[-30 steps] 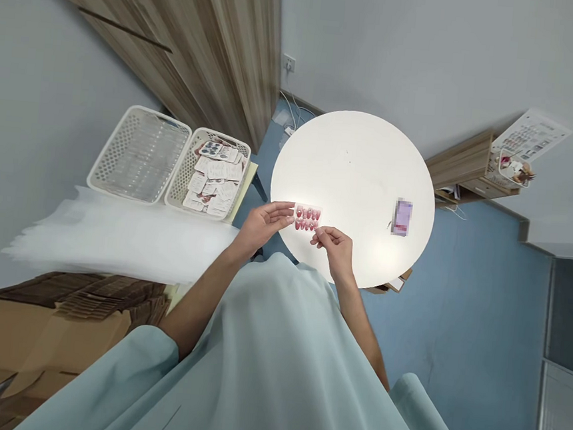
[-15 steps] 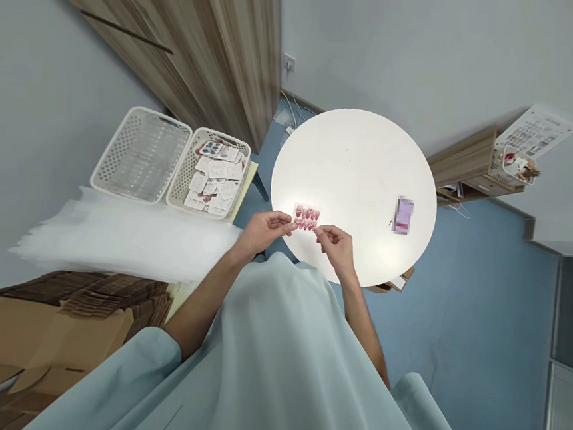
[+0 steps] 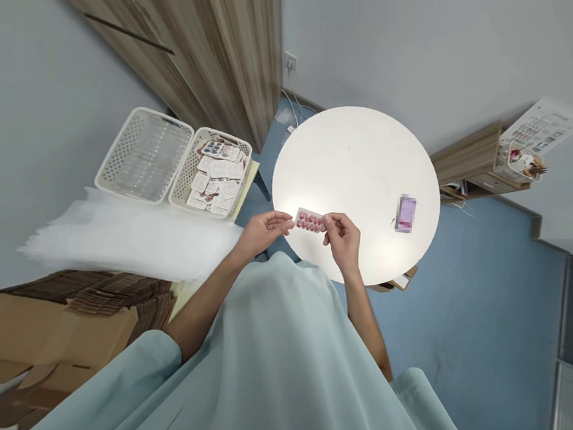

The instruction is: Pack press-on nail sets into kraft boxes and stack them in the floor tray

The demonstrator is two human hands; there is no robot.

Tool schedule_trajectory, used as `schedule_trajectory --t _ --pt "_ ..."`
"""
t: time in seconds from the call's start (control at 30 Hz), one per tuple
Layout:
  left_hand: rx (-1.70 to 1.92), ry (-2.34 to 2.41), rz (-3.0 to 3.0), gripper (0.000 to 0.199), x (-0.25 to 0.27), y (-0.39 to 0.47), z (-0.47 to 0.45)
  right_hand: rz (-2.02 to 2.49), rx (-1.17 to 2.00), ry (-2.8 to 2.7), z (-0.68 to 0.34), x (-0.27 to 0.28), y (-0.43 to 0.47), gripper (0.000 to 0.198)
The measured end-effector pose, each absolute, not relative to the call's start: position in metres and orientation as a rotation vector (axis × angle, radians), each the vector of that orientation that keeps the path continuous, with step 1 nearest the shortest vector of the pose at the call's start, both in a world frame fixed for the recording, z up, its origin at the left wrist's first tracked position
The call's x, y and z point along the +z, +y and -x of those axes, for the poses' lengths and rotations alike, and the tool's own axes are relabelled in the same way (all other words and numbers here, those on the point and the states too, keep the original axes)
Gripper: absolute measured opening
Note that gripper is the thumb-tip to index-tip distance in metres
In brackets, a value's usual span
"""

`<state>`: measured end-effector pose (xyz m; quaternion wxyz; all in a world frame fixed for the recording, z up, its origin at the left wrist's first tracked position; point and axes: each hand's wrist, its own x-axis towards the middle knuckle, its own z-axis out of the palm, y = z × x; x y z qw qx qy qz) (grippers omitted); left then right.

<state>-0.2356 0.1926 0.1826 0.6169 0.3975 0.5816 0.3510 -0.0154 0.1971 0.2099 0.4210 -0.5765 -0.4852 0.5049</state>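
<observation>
A small pale card of press-on nails (image 3: 309, 221), with pink-red tips in two rows, is held over the near left edge of the round white table (image 3: 359, 154). My right hand (image 3: 343, 243) pinches its right end between thumb and fingers. Just beyond the card's left edge is my left hand (image 3: 263, 233), its thumb and fingers slightly apart with nothing visible between them. Toward the table's right side lies a purple item (image 3: 405, 213), blurred into blocks.
To the left, one white basket (image 3: 100, 175) holds clear plastic pieces and another (image 3: 182, 179) holds many cards. White foam-like sheets (image 3: 129, 235) and folded cardboard boxes (image 3: 56, 329) lie nearer me. A wooden cabinet (image 3: 220, 55) stands behind; a low shelf (image 3: 472, 157) is at right.
My left fingers have come off the card. My right hand has turned it, tilting its right end, and moved it slightly right.
</observation>
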Motion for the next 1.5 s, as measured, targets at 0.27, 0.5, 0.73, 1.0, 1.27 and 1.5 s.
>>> schedule_trajectory --t 0.27,0.5,0.73,1.0,1.27,1.5 --pt "0.787 1.268 -0.860 0.067 0.196 0.200 0.233 1.498 1.079 -1.604 0.011 0.220 0.171 0.038" --pt "0.828 1.233 -0.997 0.058 0.194 0.206 0.235 1.508 1.012 -1.762 -0.002 0.207 0.154 0.034" --pt "0.818 1.188 -0.992 0.054 0.191 0.206 0.230 1.542 1.050 -1.690 -0.005 0.203 0.151 0.035" --pt "0.798 1.201 -0.945 0.051 0.187 0.197 0.224 1.503 1.047 -1.592 -0.007 0.211 0.164 0.037" --pt "0.728 1.316 -0.892 0.059 0.134 0.192 0.226 1.605 1.247 -1.373 -0.002 0.151 0.203 0.040" --pt "0.555 1.533 -1.012 0.034 0.062 0.205 0.233 1.790 1.367 -1.392 0.017 0.059 0.229 0.023"
